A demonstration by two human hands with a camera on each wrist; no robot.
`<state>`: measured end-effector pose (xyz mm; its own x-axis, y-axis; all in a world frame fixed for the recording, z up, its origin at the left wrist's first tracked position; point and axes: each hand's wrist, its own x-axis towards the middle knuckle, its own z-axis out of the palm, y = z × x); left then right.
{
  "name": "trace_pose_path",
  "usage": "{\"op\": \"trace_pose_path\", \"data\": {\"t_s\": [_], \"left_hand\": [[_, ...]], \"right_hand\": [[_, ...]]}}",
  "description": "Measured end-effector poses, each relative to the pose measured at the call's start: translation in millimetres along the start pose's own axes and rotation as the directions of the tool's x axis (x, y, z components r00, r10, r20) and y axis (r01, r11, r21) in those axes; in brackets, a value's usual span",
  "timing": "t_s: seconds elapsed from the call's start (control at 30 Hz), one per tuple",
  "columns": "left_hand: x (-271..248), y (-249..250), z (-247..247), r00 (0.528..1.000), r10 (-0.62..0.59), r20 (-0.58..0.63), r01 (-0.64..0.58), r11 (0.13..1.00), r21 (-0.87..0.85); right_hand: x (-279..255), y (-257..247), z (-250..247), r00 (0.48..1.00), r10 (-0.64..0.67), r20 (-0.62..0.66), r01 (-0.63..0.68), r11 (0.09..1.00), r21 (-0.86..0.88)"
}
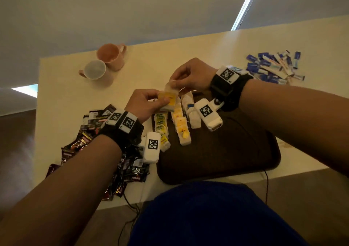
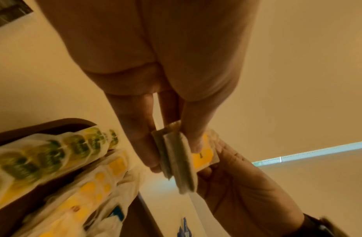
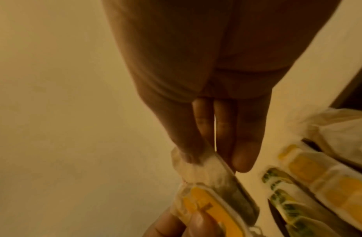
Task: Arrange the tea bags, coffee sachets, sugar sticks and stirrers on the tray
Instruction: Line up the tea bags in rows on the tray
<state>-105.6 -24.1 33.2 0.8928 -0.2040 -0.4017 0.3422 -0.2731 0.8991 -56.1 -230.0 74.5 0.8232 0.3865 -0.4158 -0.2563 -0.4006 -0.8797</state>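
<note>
— Both hands are busy, then?

— Yes. With my left hand (image 1: 145,102) I pinch a small stack of tea bags (image 1: 168,99), thumb on the yellow tag, fingers curled under. My right hand (image 1: 190,74) nips the top edge of one bag between thumb and fingertips, just above the far end of the tray (image 1: 217,161).

— How do you do this well?

— I think I should peel one bag off cleanly, keep its string from snagging the rest, then lay it overlapping at the far end of the yellow row (image 1: 181,127), tag up.

— What do the bags look like?

— Thin, pale, papery, dark leaf showing through. On the tray lie a green-tagged row (image 1: 162,127) at left, yellow beside it, and white bags (image 1: 190,111) to the right. Coffee sachets (image 1: 86,142) wait on the table (image 1: 75,94) at left, sugar sticks (image 1: 273,66) far right.
</note>
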Motion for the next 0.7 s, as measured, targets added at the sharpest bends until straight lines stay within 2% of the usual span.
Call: {"op": "trace_pose_path", "data": {"t_s": [0.07, 0.17, 0.27, 0.37, 0.47, 0.57, 0.7], "left_hand": [[-7.5, -8.7, 4.1, 1.000, -0.011, -0.013, 0.011, 1.000, 0.007], [-18.2, -20.8, 4.7, 0.998, -0.035, -0.059, 0.037, 0.999, 0.036], [-26.3, -32.4, 4.0, 0.993, -0.081, -0.087, 0.084, 0.996, 0.030], [-32.5, -41.1, 3.8, 0.989, -0.116, -0.087, 0.118, 0.993, 0.018], [-38.7, -44.7, 3.9, 0.985, -0.140, -0.102, 0.140, 0.990, -0.009], [-43.3, -47.8, 4.0, 0.985, -0.132, -0.115, 0.133, 0.991, 0.008], [-46.1, -56.8, 6.9, 0.983, -0.148, -0.112, 0.155, 0.987, 0.052]], "right_hand": [[-14.3, 13.5, -0.6, 0.999, 0.012, -0.040, -0.015, 0.998, -0.055], [-35.8, 43.0, -1.1, 0.996, 0.063, -0.060, -0.075, 0.970, -0.232], [-49.7, 73.1, 8.0, 0.978, 0.208, 0.008, -0.185, 0.887, -0.423], [-49.5, 93.6, 22.5, 0.963, 0.270, 0.019, -0.219, 0.816, -0.535], [-42.6, 104.5, 34.7, 0.966, 0.257, -0.039, -0.233, 0.788, -0.569], [-36.2, 110.4, 40.6, 0.964, 0.216, -0.157, -0.267, 0.779, -0.568], [-34.5, 119.1, 39.4, 0.945, 0.162, -0.284, -0.293, 0.805, -0.516]]}}
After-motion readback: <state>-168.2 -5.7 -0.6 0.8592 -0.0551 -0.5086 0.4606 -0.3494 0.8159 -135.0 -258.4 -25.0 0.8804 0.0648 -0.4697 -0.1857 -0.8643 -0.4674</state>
